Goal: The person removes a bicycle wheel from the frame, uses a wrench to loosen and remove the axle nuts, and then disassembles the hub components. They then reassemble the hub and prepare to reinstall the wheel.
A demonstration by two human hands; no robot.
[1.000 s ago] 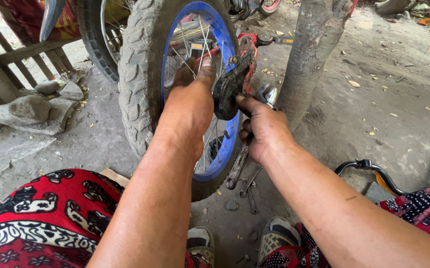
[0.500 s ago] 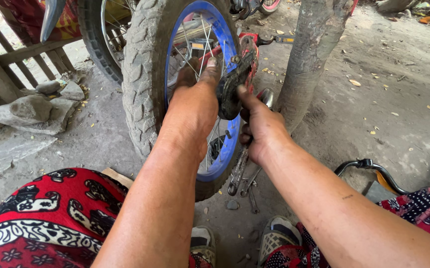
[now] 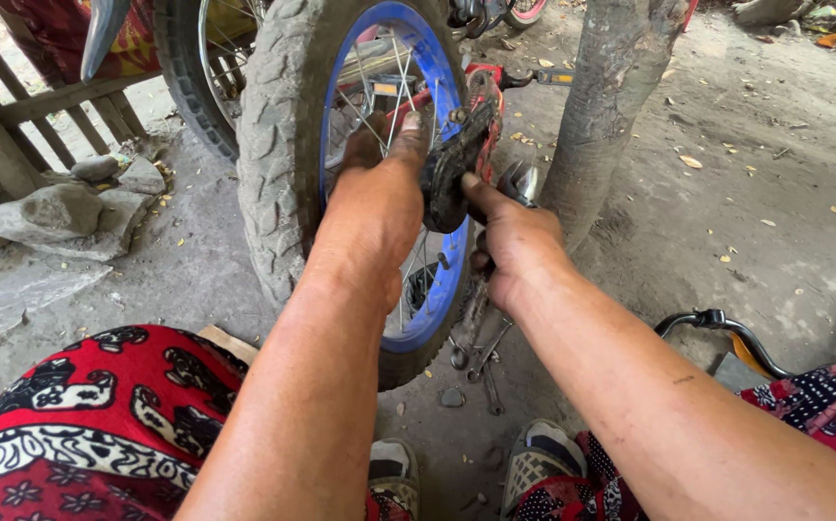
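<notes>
One small bicycle wheel (image 3: pixel 287 164) with a blue rim and a knobby grey tyre stands upright on the dirt between the person's knees. The left hand (image 3: pixel 379 193) reaches over the rim to the hub, fingers spread among the spokes; the view does not show whether it is gripping anything there. The right hand (image 3: pixel 514 246) is closed around a metal tool (image 3: pixel 517 181), probably a wrench, whose shiny head shows just above the knuckles. The thumb presses against a dark, greasy part (image 3: pixel 449 169) fixed at the side of the wheel.

Under the wheel, on the ground, lie a few loose wrenches (image 3: pixel 480 352), at least two, though they overlap and the count is unsure. One tree trunk (image 3: pixel 606 106) rises just to the right of the wheel. A second, larger wheel (image 3: pixel 186 77) stands behind, at the upper left. Two big stones (image 3: pixel 61 212) rest by a wooden fence on the left. One black handlebar (image 3: pixel 717 323) curves in at the lower right. Two shoes (image 3: pixel 534 463) show at the bottom edge.
</notes>
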